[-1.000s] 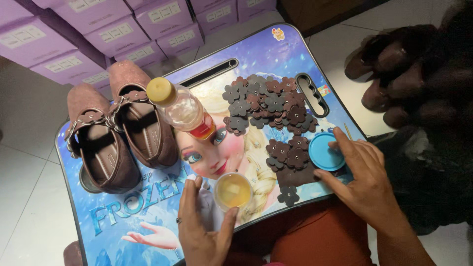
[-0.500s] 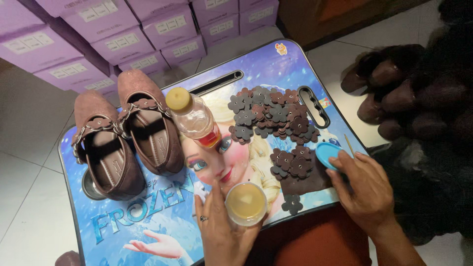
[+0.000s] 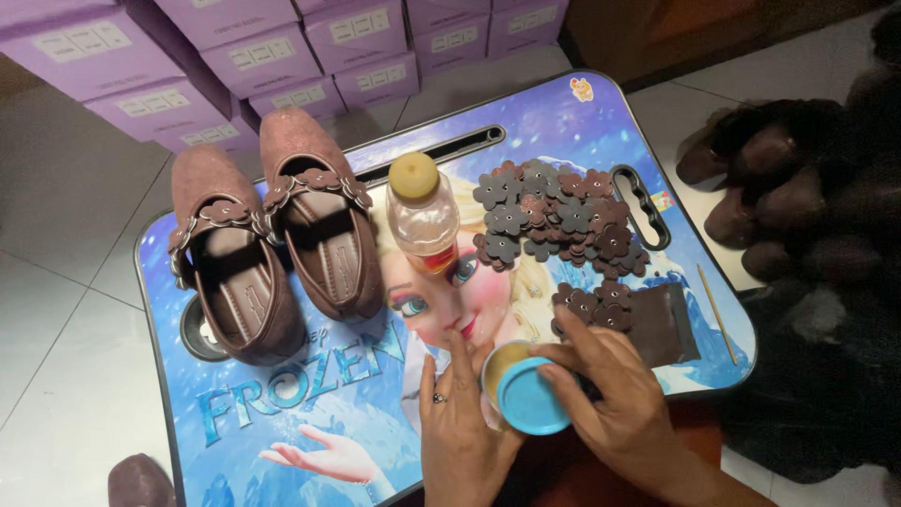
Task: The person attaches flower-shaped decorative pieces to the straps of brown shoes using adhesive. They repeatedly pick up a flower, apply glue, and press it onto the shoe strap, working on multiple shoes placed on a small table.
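At the near edge of the picture-printed lap table [image 3: 282, 441], a small round jar [image 3: 502, 371] of yellowish stuff sits between the person's two hands. The left hand [image 3: 460, 422] cups the jar's left side, fingers curled against it, a ring on one finger. The right hand [image 3: 610, 399] pinches a round blue lid [image 3: 532, 404] by its rim and holds it tilted over the jar's mouth, covering its near right part while the far left rim still shows. The jar stands roughly upright, mouth facing up; being round, it has no clear long direction. Going left to right across the table: a pair of brown flat shoes [image 3: 272, 253] with flower straps lies on the far left, toes pointing away; just right of them a small plastic bottle [image 3: 422, 216] with a yellow cap stands in the middle; then a heap of dark brown flower cutouts [image 3: 554, 211] spreads over the far right, with a few more on a brown scrap [image 3: 666, 324] just beyond the right hand. A thin stick [image 3: 718, 314] lies by the right edge. Purple boxes [image 3: 235, 56] are stacked on the floor beyond the table.
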